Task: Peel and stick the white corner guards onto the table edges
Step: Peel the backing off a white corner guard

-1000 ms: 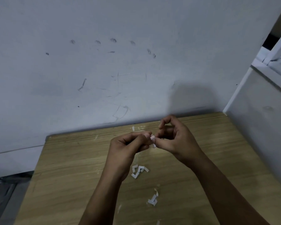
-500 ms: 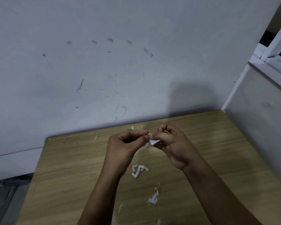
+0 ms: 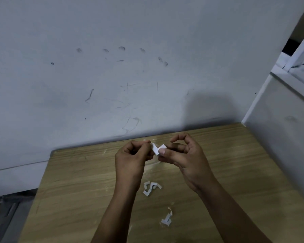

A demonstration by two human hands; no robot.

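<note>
- Nearest item: a curled white backing strip lies on the worktop just inboard of my right forearm. I judge it to be a liner already pulled off a guard, which suggests peeling has been done at least once.
- Next out: a loose cluster of white corner guards rests on the worktop between my two wrists, apart from both hands. At this resolution I cannot tell whether these pieces are unpeeled guards or more discarded liner.
- Working position: both hands are raised above the middle of the worktop, with fingertips nearly meeting.
- Left hand: fingers curled, thumb and forefinger pinching the left end of the held guard.
- Right hand: thumb and middle fingers pinching the right end of the same guard; the forefinger arches clear above it.
- Held guard: a small white folded piece, bent into a shallow V between the two pinches, off the worktop surface.
- Step in hand, by my judgement: separating the liner from the adhesive face. No freed liner tail is visible yet.
- Far zone: the rear edge of the worktop meets a scuffed wall. The rear left corner is in view and carries no guard that I can see.
- Status: no guard is visibly applied to any edge in view. Remaining work: finish the peel, press this guard onto an edge, then repeat with the pieces on the worktop.
</note>
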